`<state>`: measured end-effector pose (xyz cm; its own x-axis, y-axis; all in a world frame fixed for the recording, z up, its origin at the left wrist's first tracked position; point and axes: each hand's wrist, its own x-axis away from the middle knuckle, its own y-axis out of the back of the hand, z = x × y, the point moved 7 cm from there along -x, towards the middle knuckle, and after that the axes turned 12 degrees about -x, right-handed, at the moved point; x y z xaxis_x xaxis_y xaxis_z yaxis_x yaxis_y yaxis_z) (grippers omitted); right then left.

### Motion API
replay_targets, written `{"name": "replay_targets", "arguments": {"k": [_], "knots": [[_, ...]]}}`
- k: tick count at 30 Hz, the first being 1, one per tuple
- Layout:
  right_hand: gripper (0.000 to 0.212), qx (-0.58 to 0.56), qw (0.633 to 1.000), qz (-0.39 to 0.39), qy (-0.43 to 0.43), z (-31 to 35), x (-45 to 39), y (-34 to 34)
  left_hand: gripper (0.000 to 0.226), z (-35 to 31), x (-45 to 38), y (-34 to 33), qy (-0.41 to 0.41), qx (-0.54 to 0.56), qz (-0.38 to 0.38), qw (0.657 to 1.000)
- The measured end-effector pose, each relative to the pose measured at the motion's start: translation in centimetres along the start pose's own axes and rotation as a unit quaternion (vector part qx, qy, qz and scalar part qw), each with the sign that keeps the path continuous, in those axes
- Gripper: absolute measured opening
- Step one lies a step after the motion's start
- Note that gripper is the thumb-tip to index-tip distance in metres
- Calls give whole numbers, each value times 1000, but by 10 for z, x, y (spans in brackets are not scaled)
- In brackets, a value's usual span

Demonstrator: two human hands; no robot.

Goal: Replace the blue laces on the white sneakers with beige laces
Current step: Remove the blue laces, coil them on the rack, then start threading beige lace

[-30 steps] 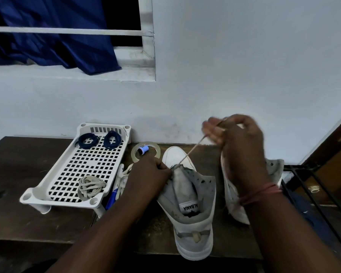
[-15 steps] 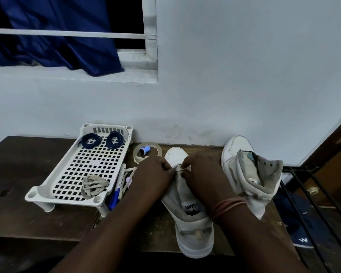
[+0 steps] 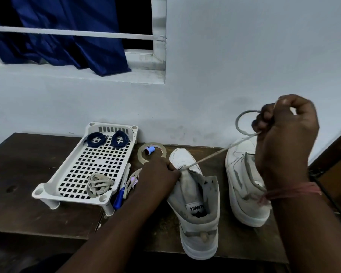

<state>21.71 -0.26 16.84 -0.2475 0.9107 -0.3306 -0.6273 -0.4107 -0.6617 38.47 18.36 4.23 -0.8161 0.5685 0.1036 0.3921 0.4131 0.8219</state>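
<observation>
Two blue laces [image 3: 106,139] coiled at the far end of the white tray [image 3: 53,186], a bundled beige lace [image 3: 98,185] at its near end. Just right of the tray, a blue marker [image 3: 119,196], and farther back a tape ring [image 3: 152,152]. Left hand [image 3: 158,176] curled tight at the eyelet edge of the near sneaker [image 3: 197,205], pinning it to the tabletop [image 3: 28,213]. From there, a beige lace in use [image 3: 215,154] running taut, up and right. Right hand [image 3: 285,134] raised high, fingers pinched round that lace, a loose loop hanging beyond its knuckles. Behind the right wrist, the second sneaker [image 3: 240,186], half covered.

Lace looks light, soft, limp; likely slips through a loose pinch, so best taken near the stiff tip. Shoe upper soft, liable to fold unless braced at the eyelets.

Hidden: the eyelet being threaded, under the left hand. Lace tip lost inside the right fist. Can't tell how many holes already filled.
</observation>
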Motion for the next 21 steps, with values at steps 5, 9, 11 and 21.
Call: {"name": "replay_targets", "arguments": {"k": [5,9,11,21], "knots": [[7,433,874,218,-38,-57,35,-11,16,1,-3,-2,2,-10,-6,1000],[20,660,646,375,-83,-131,84,1,15,4,-6,-2,3,-20,-13,1000],[15,680,635,364,-36,-137,86,2,14,4,-9,-1,3,-18,-6,1000],[22,592,746,305,-25,-120,65,-10,37,12,-12,-5,34,2,26,999]]}}
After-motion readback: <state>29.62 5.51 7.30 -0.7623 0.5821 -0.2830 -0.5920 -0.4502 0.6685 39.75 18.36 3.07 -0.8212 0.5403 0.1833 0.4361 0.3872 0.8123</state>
